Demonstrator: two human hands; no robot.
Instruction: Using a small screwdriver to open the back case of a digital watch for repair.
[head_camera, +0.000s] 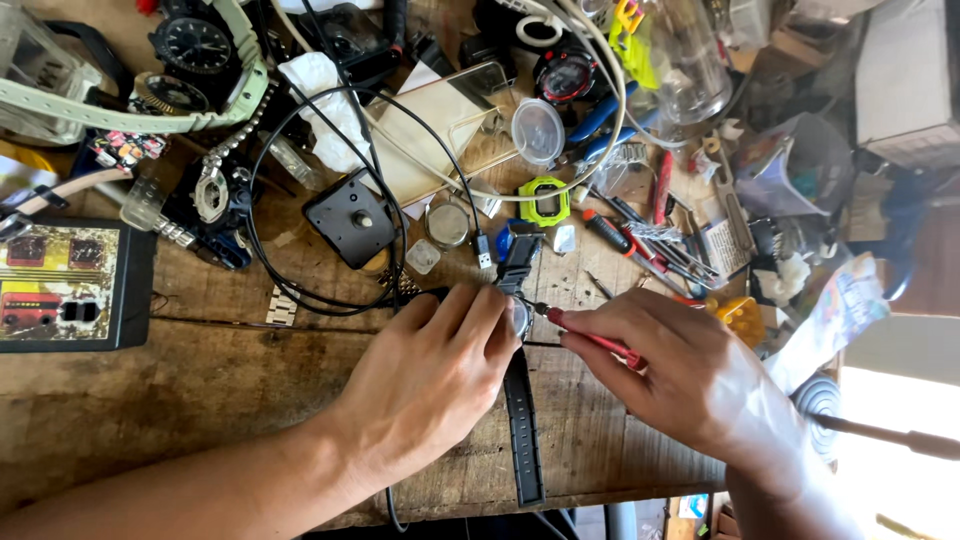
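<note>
A wristwatch with a black strap (522, 420) lies on the wooden workbench (180, 390) in the middle of the view. My left hand (430, 375) rests over the watch case and holds it down; the case itself is mostly hidden under my fingers. My right hand (680, 370) grips a small red-handled screwdriver (592, 338), its tip touching the watch case at the edge of my left fingers. The upper strap end (520, 260) pokes out beyond my left hand.
The back of the bench is crowded: watches (195, 45), a black square clock movement (352, 218), a black cable (300, 200), a yellow-green watch case (543, 200), a round clear lid (538, 130), loose screwdrivers (640, 250), a black tester box (70, 285) at left.
</note>
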